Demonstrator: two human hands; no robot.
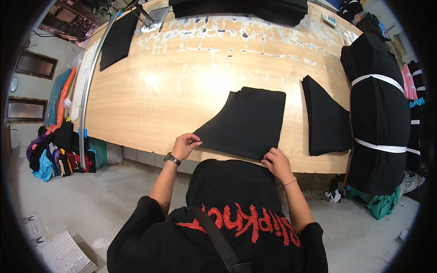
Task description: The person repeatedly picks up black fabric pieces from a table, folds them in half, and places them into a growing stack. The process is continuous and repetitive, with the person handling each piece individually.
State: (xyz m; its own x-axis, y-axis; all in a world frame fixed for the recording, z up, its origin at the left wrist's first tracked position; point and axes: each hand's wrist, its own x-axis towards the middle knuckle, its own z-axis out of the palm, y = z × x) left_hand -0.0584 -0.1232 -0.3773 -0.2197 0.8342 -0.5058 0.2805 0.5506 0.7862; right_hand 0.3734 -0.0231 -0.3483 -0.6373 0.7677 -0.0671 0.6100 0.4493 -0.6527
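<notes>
A black cut fabric piece point(247, 123) lies flat at the front edge of the wooden table point(129, 102), its left side curving in to a point. My left hand point(186, 145) pinches that pointed left corner between thumb and fingers. At the near right corner, my right hand point(278, 163) has its fingers closed on the fabric's edge. To the right lies a thicker stack of black fabric pieces point(326, 119) with a similar curved side, apart from the piece in my hands.
Bundled black fabric point(380, 112) tied with white strips stands against the table's right end. Dark fabric point(239, 10) is piled at the far edge. A metal rail point(89, 78) crosses the left end, beside another black piece point(117, 42). A calculator point(328, 19) sits far right.
</notes>
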